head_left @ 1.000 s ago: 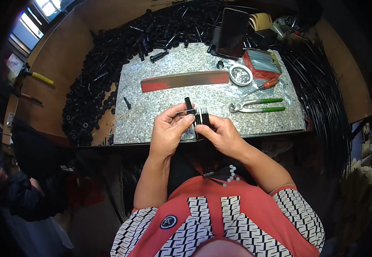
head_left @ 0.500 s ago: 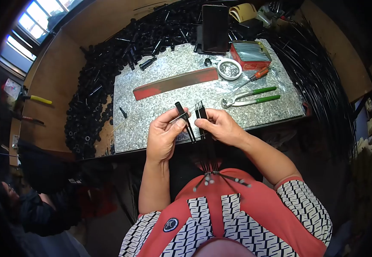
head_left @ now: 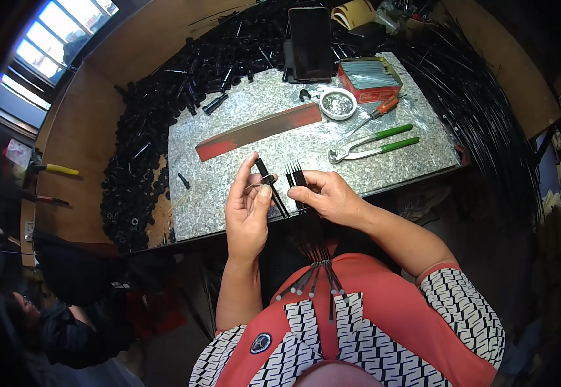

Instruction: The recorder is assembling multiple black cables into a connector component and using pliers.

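Note:
My left hand [head_left: 247, 214] pinches a slim black tube with a collar, which looks like an umbrella runner [head_left: 261, 169]; its index finger points up along it. A thin wire [head_left: 253, 186] crosses at the collar, and thin black rods reach down from the tube. My right hand [head_left: 335, 197] is closed round a bundle of thin black umbrella ribs [head_left: 295, 175], their tips fanned upward just right of the runner. Further rib lengths with pale round ends [head_left: 313, 287] spread over my lap; how they join the bundle is hidden in shadow.
On the speckled board [head_left: 229, 189] lie a red-edged bar [head_left: 261, 133], green-handled pincers [head_left: 377, 143], an orange-handled screwdriver [head_left: 384, 108], a white bowl of small metal pieces [head_left: 338, 104], and a red box of wires [head_left: 369, 80]. Black tube parts [head_left: 145, 129] heap leftward; thin black rods [head_left: 474, 109] lie right.
My left index finger has lifted and straightened away from the runner's collar. The rib ends over my lap have shifted and fanned out differently. The right hand keeps its grip; the whole view has shifted slightly.

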